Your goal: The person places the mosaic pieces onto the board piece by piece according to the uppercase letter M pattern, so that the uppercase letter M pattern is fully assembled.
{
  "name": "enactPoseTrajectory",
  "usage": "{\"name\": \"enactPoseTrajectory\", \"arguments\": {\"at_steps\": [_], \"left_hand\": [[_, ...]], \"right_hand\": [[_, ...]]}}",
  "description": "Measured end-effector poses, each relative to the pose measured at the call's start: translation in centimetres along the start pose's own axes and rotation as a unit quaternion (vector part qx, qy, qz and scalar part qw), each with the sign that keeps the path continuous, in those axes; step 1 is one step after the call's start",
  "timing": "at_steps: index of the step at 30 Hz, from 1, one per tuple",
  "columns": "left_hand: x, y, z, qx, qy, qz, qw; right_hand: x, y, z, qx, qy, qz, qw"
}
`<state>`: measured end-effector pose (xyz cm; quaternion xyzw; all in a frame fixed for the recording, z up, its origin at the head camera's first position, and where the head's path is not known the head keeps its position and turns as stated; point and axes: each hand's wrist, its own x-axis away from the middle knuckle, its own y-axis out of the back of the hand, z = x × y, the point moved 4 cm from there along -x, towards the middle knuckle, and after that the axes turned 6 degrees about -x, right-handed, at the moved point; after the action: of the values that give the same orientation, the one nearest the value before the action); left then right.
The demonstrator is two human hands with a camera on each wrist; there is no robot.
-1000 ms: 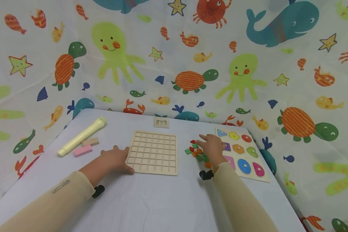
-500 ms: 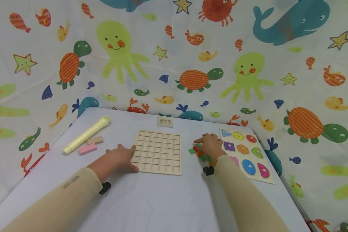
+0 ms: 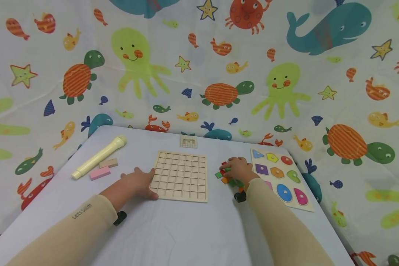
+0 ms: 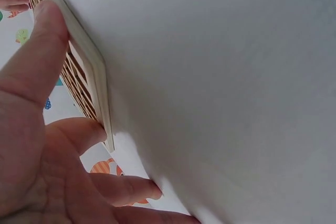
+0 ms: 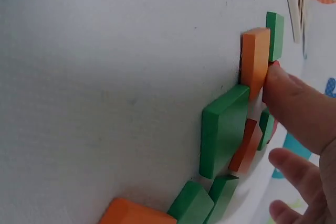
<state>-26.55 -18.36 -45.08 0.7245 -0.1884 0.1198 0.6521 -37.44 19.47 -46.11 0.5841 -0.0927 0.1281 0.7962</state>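
Beige grid board (image 3: 179, 176); green, orange and red tiles (image 5: 227, 129); white backdrop (image 3: 193, 77) printed with multicoloured sea creatures

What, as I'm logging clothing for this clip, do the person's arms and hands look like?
The left sleeve and right sleeve are long and beige. Dark lettering, apparently "Lets Slim", marks the left one near its end. A small black object sits by the left wrist, a similar one by the right. The left hand and right hand wear no gloves.

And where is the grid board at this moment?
In the head view, the grid board lies below centre, touched by the left hand at its left edge, with coloured pieces to its right.
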Motion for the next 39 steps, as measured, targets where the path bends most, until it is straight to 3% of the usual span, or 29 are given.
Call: {"name": "enactPoseTrajectory", "arguments": {"at_steps": [16,27,33,39], "left_hand": [[0.2,0.0,-0.2,-0.002,-0.002,0.002,1.0],[0.8,0.3,-0.4,-0.001,0.006,0.001,1.0],[0.5,-0.2,-0.6,0.005,0.006,0.004,1.0],[0.8,-0.1,-0.6,0.016,0.012,0.005,0.9998]], "right_hand": [[0.5,-0.7,0.2,0.009,0.012,-0.073,0.997],[0.6,-1.0,-0.2,-0.038,-0.004,-0.085,0.996],[1.3,-1.0,-0.6,-0.061,-0.006,-0.106,0.992],[2.8,-0.3,1.6,-0.094,0.016,-0.154,0.983]]}}
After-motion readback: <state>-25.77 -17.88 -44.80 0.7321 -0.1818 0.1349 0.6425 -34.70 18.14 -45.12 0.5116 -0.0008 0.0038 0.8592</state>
